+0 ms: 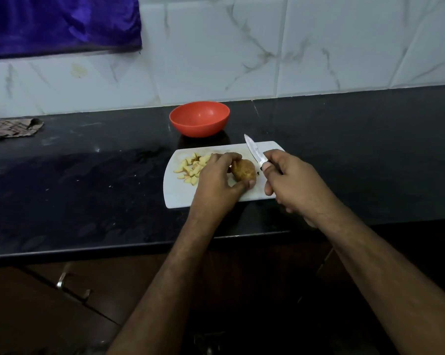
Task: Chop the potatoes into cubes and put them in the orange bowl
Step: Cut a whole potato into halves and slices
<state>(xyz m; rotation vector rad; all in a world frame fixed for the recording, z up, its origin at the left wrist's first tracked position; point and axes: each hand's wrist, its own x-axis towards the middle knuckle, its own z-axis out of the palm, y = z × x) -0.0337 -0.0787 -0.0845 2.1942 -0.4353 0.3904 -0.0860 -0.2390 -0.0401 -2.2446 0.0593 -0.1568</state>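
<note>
A white board (180, 196) lies on the black counter (88, 188) by a tiled wall (267, 47). The left hand (216, 180) holds the potato (244, 170). The right hand (290, 180) grips a knife (254, 153). The orange bowl (199, 119) sits behind.

My left hand (217, 180) grips a potato (244, 169) with golden-brown skin, and my right hand (286, 178) grips a knife (253, 151) with a pale silver blade. Both sit over a plain white cutting board (180, 196), where the cut potato pieces (192, 167) show pale yellow flesh with tan edges. The bowl (199, 119) is solid orange, without pattern. The counter (88, 188) is glossy black with faint pale specks. The wall tiles (293, 47) are white with grey marble veining. A deep blue-purple cloth (60, 21) hangs at the upper left, and a brown checked rag (11, 128) lies below it.
</note>
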